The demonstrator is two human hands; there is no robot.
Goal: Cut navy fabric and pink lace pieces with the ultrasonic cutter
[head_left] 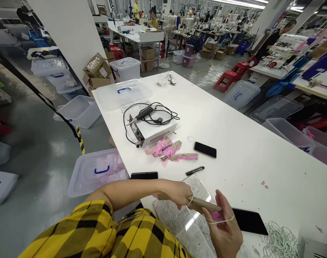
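My left hand (181,193) is closed round one end of a flat brown paper bundle (203,205), with a pale rubber band wound on it near my fingers. At its other end, my right hand (225,229) grips the bundle between thumb and fingers. Another rubber band (219,222) is stretched across those right fingers. Some pink fabric (216,215) shows between the paper and my right palm. Below both hands lies a clear plastic sheet or lid (176,218). A heap of pale rubber bands (279,240) sits right of my right hand.
Several banded pink bundles (166,149) lie before a white device (156,132) with a coiled black cable. Around them are a phone (205,149), a black marker (195,171) and a dark flat device (248,220). A plastic lid (123,93) rests at the table's far left.
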